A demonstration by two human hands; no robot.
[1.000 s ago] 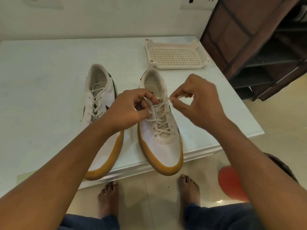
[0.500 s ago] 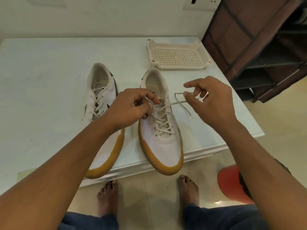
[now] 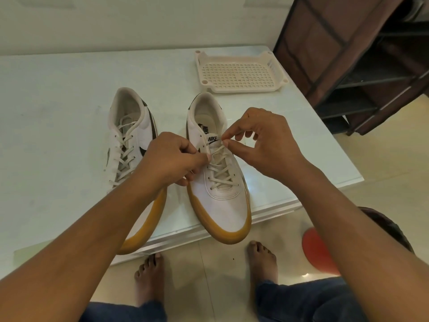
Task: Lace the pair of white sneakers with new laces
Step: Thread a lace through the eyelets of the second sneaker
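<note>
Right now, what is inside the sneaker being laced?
A pale insole with a black logo shows at the heel end of the sneaker. Further forward the tongue and lace cover the inside, so the toe end is hidden.

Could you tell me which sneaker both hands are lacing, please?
The right sneaker, with the NIKE tongue label showing: the left hand and right hand pinch its lace. No hand is at the laces of the left sneaker.
</note>
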